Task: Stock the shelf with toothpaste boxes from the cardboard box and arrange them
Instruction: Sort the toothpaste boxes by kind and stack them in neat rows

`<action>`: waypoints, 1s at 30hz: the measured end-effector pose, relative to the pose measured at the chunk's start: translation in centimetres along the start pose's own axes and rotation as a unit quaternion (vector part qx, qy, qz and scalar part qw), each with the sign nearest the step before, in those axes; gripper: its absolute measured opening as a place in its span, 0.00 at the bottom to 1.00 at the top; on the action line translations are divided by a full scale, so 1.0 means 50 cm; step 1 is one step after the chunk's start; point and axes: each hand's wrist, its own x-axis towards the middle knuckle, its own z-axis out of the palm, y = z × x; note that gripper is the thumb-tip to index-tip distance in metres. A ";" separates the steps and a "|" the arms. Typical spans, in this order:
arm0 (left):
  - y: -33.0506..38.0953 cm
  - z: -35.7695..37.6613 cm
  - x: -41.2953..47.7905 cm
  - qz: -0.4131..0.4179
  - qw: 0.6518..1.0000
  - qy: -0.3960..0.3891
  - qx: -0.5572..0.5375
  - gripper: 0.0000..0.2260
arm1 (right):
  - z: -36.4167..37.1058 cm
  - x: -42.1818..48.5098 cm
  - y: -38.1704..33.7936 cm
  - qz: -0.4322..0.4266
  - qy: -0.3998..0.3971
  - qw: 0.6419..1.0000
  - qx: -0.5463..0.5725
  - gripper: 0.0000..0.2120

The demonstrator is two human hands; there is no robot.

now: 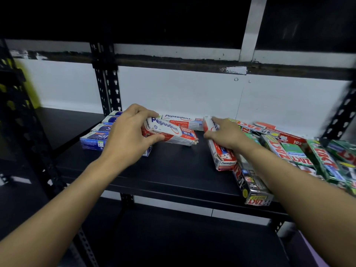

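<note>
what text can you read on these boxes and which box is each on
"Pepsodent": held box in the left hand; back box; red box in the right hand
"10X": held box
"ZACT": green box; silver box, upside down
"Sa": blue box, rest hidden
Small print: unreadable

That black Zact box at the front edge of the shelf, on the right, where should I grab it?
Grip the black Zact box by its near end, pinching the two long sides, coming from the front. That end points at you at the shelf edge and looks clear; the far end runs in among the piled boxes.
</note>
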 end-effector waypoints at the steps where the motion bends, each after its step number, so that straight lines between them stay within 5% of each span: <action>1: 0.004 0.001 0.000 -0.007 1.000 -0.001 0.000 0.25 | -0.009 -0.004 -0.003 -0.013 0.029 0.999 0.033 0.30; 7: 0.029 0.008 0.011 -0.057 0.997 -0.002 -0.046 0.21 | -0.116 -0.012 0.010 -0.020 0.070 0.990 0.119 0.22; 12: 0.053 0.041 0.021 -0.078 0.993 0.029 -0.088 0.19 | -0.172 -0.022 0.090 0.004 0.024 0.995 -0.100 0.27; 18: 0.081 0.128 0.016 -0.128 0.976 0.052 -0.169 0.19 | -0.185 -0.019 0.191 0.062 -0.039 0.982 -0.173 0.31; 25: 0.084 0.202 0.022 -0.128 0.984 -0.049 -0.117 0.17 | -0.163 -0.005 0.143 -0.067 0.055 0.969 -0.231 0.24; 30: 0.072 0.208 0.017 -0.077 0.987 -0.139 -0.024 0.16 | -0.087 0.017 0.068 -0.173 -0.065 0.959 -0.216 0.21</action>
